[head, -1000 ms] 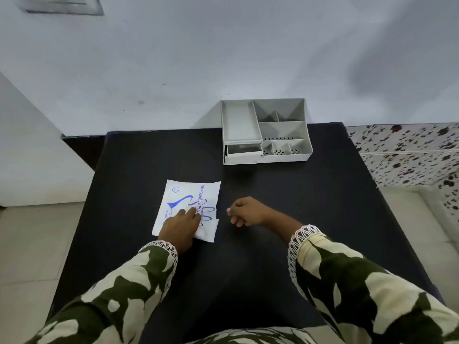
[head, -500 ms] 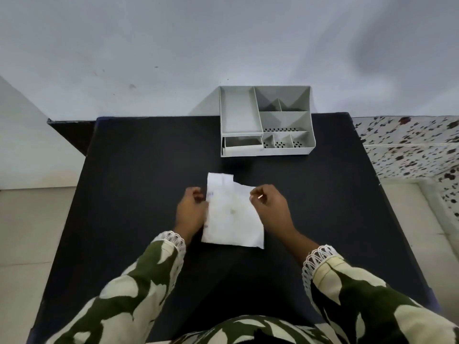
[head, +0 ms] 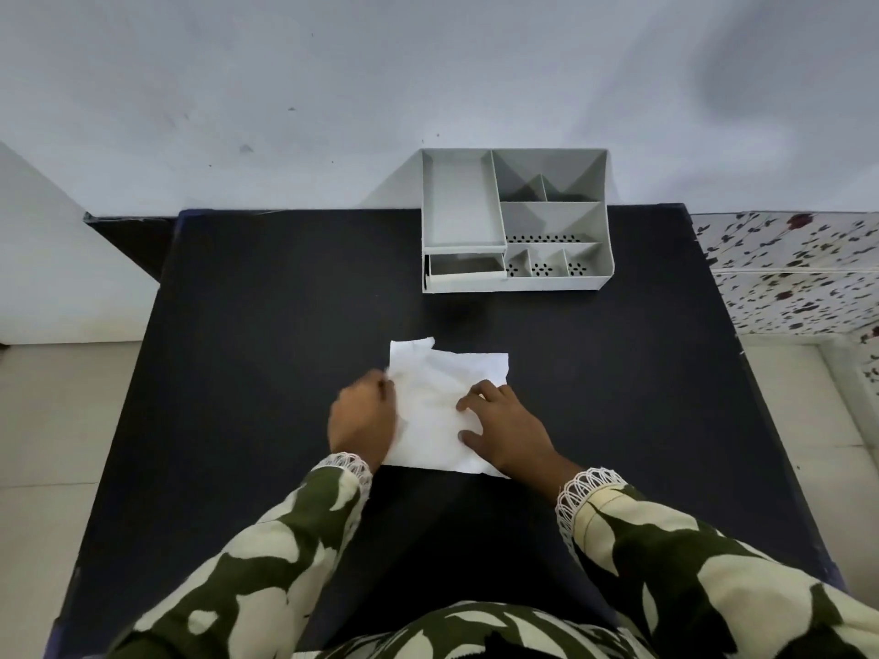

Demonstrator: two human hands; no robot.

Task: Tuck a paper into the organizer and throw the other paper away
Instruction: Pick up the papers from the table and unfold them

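Observation:
A crumpled white paper (head: 437, 397) lies blank side up in the middle of the black table (head: 247, 373). A narrow tab juts out at its far left corner; I cannot tell whether that is a second sheet. My left hand (head: 364, 416), blurred, has its fingers curled on the paper's left edge. My right hand (head: 504, 425) rests flat on the paper's right part with fingers apart. The grey organizer (head: 518, 283), with several empty compartments and a small drawer slot, stands at the table's far edge, beyond the paper and apart from both hands.
A pale wall rises right behind the organizer. A speckled tiled ledge (head: 789, 273) borders the table on the right, and pale floor tiles (head: 57, 420) lie to the left. No bin is in view.
The paper, printed side up at the left a second ago, now lies blank side up in the middle. My right hand went from pinching its edge to lying flat on it.

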